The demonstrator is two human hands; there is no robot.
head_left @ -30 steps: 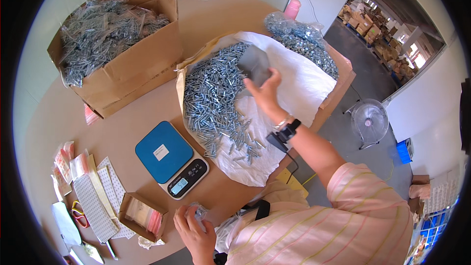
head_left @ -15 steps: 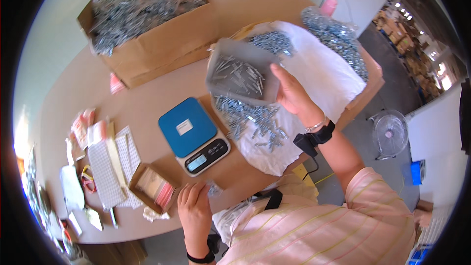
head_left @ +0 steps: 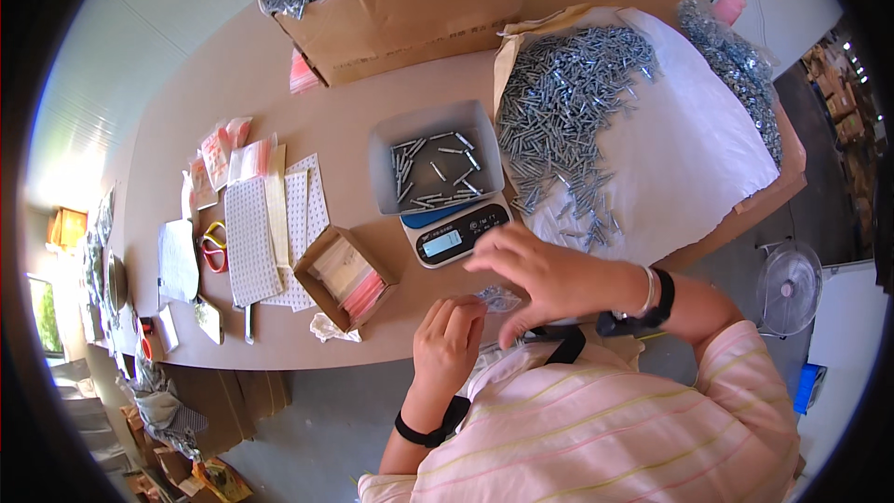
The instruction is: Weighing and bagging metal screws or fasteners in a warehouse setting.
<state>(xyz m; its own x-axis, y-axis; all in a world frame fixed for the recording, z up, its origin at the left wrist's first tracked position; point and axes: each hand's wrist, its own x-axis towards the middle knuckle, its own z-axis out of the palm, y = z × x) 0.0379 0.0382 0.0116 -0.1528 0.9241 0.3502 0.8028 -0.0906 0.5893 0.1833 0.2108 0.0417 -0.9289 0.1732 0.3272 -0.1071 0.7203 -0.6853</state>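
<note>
My left hand (head_left: 447,345) is closed by the table's front edge, pinching a small clear plastic bag (head_left: 498,298) with shiny bits in it. Just right of it, my right hand (head_left: 545,279) is open, thumb and fingers spread around the bag's far side, holding nothing. Beyond them a grey plastic bin (head_left: 386,168) rests on the blue-topped digital scale (head_left: 461,237), with several metal pins (head_left: 438,170) scattered inside. To the right, a large pile of metal pins (head_left: 568,102) lies on white sheeting (head_left: 684,182).
A carton (head_left: 400,23) full of bagged hardware stands at the back. Left of the scale are a small box of zip bags (head_left: 312,284), perforated white strips (head_left: 251,233), red-and-yellow scissors (head_left: 214,247) and packets (head_left: 219,154). A filled clear bag (head_left: 731,70) lies far right; a fan (head_left: 790,289) is on the floor.
My right hand has let go of the grey bin, now on the scale, and come back beside my left hand. My left hand still pinches the bag. The view has shifted.
</note>
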